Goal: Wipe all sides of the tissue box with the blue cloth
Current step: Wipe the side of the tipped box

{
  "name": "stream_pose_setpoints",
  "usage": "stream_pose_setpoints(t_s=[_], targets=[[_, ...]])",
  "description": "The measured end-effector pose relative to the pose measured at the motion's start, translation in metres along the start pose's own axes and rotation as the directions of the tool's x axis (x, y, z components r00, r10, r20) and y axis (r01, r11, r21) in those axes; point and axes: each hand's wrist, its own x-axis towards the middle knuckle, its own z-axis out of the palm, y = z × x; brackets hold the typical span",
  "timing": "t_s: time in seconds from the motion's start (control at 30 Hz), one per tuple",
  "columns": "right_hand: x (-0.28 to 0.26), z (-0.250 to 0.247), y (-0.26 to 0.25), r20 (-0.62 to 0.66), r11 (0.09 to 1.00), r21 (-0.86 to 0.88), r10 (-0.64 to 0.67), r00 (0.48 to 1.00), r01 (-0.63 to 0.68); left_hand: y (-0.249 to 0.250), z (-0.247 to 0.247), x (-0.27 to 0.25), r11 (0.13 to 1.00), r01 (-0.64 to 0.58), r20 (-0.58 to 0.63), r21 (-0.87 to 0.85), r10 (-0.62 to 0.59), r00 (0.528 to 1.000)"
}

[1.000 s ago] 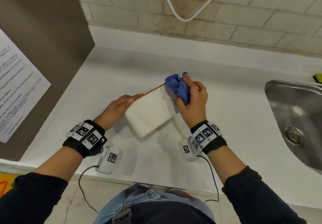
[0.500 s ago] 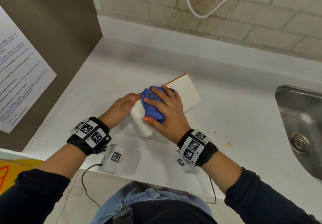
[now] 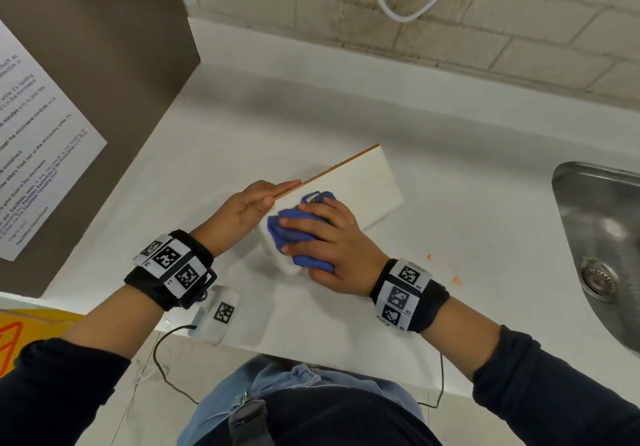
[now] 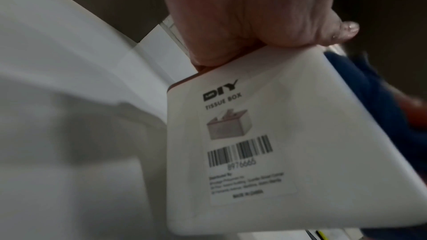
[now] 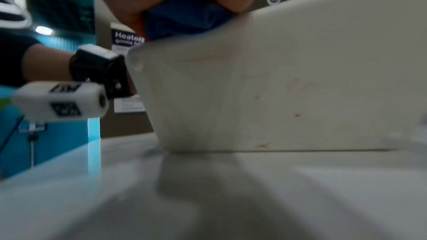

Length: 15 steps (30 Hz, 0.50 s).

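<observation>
A white tissue box (image 3: 360,185) with a thin brown wooden edge lies tilted on the white counter (image 3: 450,203). My left hand (image 3: 258,203) grips its near left end, fingers straight along the wooden side and thumb on the upper face. My right hand (image 3: 323,234) holds the bunched blue cloth (image 3: 298,237) and presses it onto the near end of the upper face. In the left wrist view the labelled end of the box (image 4: 242,143) fills the frame, with the cloth (image 4: 369,88) behind it. From the right wrist, the cloth (image 5: 184,17) sits on the box's (image 5: 277,88) top edge.
A steel sink (image 3: 606,237) is set into the counter at the right. A brown cabinet side (image 3: 104,64) with a paper notice (image 3: 41,154) stands at the left. Orange crumbs (image 3: 457,279) lie between box and sink. The counter's front edge runs just below my wrists.
My right hand has drawn the cloth from the box's far corner along the upper face to its near end. The left hand keeps hold of the box's left end.
</observation>
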Motion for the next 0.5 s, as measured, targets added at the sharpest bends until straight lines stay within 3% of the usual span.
stream_pose_setpoints(t_s=[0.07, 0.17, 0.2, 0.27, 0.33, 0.37, 0.43, 0.5], targets=[[-0.020, -0.005, 0.009, 0.020, 1.000, -0.030, -0.008, 1.000, 0.009, 0.002, 0.001, -0.001, 1.000, 0.005, -0.007, -0.021, -0.005, 1.000], [-0.041, -0.019, 0.029, -0.060, 0.981, -0.074, 0.175, 0.983, -0.180, 0.004, 0.003, -0.002, 0.998, 0.018, -0.007, -0.063, -0.019, 1.000], [-0.043, -0.025, 0.037, -0.138, 0.956, -0.058, 0.278, 0.951, -0.288, 0.004, 0.004, -0.003, 0.998, 0.022, -0.008, -0.065, -0.022, 1.000], [-0.038, -0.033, 0.050, -0.309, 0.864, 0.063, 0.493, 0.813, -0.500, 0.006, 0.006, -0.002, 0.998, 0.027, -0.008, -0.062, -0.028, 1.000], [-0.028, -0.032, 0.053, -0.392, 0.777, 0.186, 0.620, 0.680, -0.602, 0.007, 0.010, 0.000, 0.998, 0.031, -0.011, -0.060, -0.032, 0.999], [-0.023, -0.029, 0.051, -0.404, 0.761, 0.196, 0.637, 0.657, -0.618, 0.008, 0.010, 0.001, 0.998, 0.030, -0.020, -0.064, -0.031, 0.999], [-0.014, -0.020, 0.038, -0.383, 0.780, 0.137, 0.611, 0.693, -0.611, 0.008, 0.011, 0.002, 0.997, 0.026, -0.045, -0.079, -0.030, 0.999], [-0.006, -0.011, 0.017, -0.302, 0.849, 0.086, 0.521, 0.798, -0.521, 0.009, 0.010, 0.002, 0.995, 0.020, -0.065, -0.094, -0.026, 0.998]])
